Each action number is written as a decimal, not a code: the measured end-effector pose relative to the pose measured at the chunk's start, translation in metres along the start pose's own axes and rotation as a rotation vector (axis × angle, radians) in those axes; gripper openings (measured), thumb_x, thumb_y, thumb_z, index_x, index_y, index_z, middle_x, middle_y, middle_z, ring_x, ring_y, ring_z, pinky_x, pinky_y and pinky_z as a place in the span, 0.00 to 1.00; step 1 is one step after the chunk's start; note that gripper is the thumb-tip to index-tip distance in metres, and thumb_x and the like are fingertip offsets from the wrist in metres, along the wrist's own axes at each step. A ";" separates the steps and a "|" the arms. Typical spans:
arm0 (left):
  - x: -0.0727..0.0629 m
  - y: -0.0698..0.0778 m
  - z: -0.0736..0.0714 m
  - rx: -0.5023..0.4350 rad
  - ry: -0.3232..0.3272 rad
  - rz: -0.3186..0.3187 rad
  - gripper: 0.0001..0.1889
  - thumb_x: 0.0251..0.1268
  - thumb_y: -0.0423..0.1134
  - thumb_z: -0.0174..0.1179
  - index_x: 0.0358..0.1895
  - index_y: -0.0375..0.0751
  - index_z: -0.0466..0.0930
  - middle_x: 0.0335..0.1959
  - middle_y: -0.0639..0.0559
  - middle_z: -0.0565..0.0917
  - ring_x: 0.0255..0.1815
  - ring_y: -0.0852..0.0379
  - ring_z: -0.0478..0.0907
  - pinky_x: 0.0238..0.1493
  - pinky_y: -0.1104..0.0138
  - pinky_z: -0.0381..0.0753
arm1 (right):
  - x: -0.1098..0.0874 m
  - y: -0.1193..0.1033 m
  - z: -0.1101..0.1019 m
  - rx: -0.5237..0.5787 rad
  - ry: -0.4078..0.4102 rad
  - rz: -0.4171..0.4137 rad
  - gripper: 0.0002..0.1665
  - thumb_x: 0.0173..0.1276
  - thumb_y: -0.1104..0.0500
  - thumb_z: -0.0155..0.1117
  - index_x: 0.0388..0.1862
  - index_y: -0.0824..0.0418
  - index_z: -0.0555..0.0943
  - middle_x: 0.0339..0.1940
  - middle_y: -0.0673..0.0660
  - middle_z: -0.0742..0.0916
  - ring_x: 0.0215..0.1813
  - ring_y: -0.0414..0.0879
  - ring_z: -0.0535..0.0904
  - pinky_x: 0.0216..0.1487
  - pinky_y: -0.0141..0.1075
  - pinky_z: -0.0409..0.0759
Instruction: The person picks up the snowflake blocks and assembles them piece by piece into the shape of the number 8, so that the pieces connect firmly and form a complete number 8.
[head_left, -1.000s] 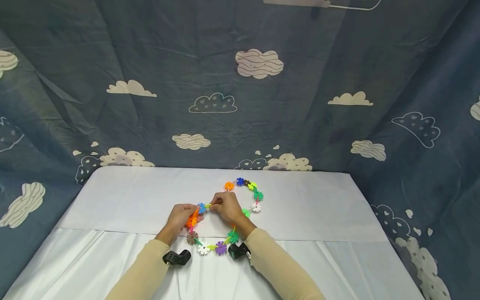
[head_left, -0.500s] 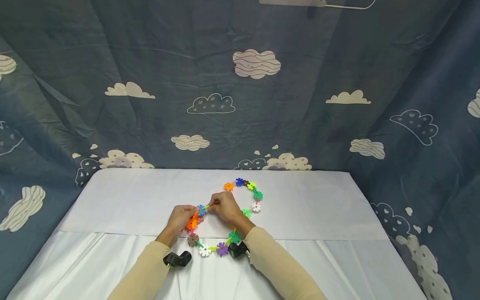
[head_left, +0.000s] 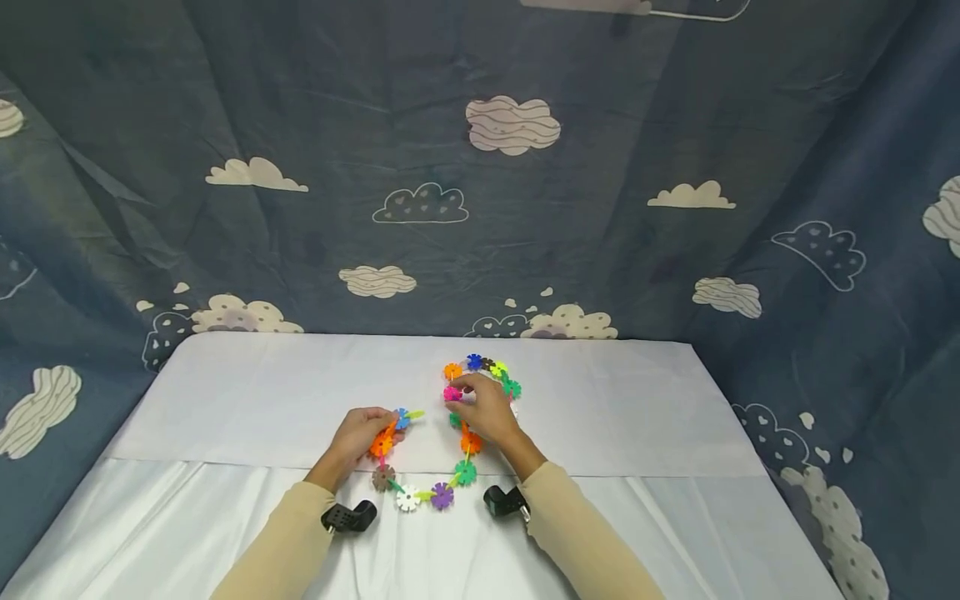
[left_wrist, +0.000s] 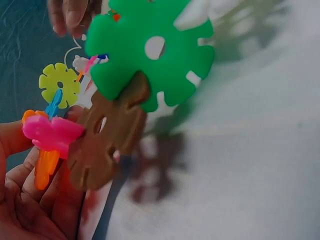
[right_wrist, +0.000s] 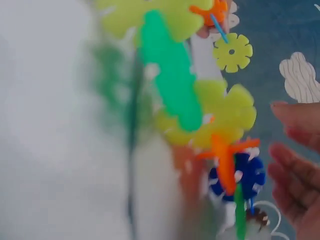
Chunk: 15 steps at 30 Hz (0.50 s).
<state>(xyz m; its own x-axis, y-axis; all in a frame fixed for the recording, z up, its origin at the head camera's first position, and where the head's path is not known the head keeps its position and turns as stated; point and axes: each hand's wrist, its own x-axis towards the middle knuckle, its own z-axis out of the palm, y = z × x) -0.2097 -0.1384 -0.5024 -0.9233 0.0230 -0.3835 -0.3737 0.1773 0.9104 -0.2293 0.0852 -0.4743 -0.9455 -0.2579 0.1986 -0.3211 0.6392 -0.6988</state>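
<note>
Interlocking flower discs form a colourful chain on the white table. My left hand (head_left: 358, 437) grips the chain's left part by an orange disc (head_left: 381, 444), with a blue disc (head_left: 402, 419) and a yellow disc (head_left: 416, 414) at the loose end. Below hang a brown disc (left_wrist: 102, 145) and a green disc (left_wrist: 150, 47), large in the left wrist view. My right hand (head_left: 487, 408) hovers over the chain's right part, its thumb and fingers apart around a pink disc (head_left: 452, 393). In the right wrist view the gap between its fingertips (right_wrist: 280, 107) shows only background. The palm hides some discs.
Further discs curve round the back, among them an orange disc (head_left: 452, 372) and a dark blue disc (head_left: 474, 362). Nearer the front lie a white disc (head_left: 408, 498) and a purple disc (head_left: 442, 497). A cloud-patterned curtain (head_left: 315, 225) hangs behind the white table (head_left: 600, 417).
My right hand has let go of the yellow disc beside the blue one and moved right and slightly back, uncovering the pink disc. The left hand keeps its hold in nearly the same place.
</note>
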 end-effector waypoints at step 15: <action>-0.001 0.000 0.001 0.001 -0.012 0.003 0.13 0.71 0.38 0.55 0.45 0.28 0.78 0.27 0.48 0.86 0.24 0.61 0.81 0.20 0.76 0.73 | -0.015 0.010 0.011 -0.249 -0.075 0.036 0.21 0.54 0.56 0.75 0.46 0.64 0.85 0.43 0.58 0.87 0.50 0.54 0.80 0.59 0.51 0.71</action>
<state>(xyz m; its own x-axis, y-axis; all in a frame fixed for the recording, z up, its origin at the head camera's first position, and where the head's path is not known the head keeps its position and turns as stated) -0.2091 -0.1376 -0.5020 -0.9233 0.0350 -0.3824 -0.3707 0.1781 0.9115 -0.2180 0.0869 -0.4919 -0.9529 -0.2790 0.1187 -0.2996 0.8053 -0.5116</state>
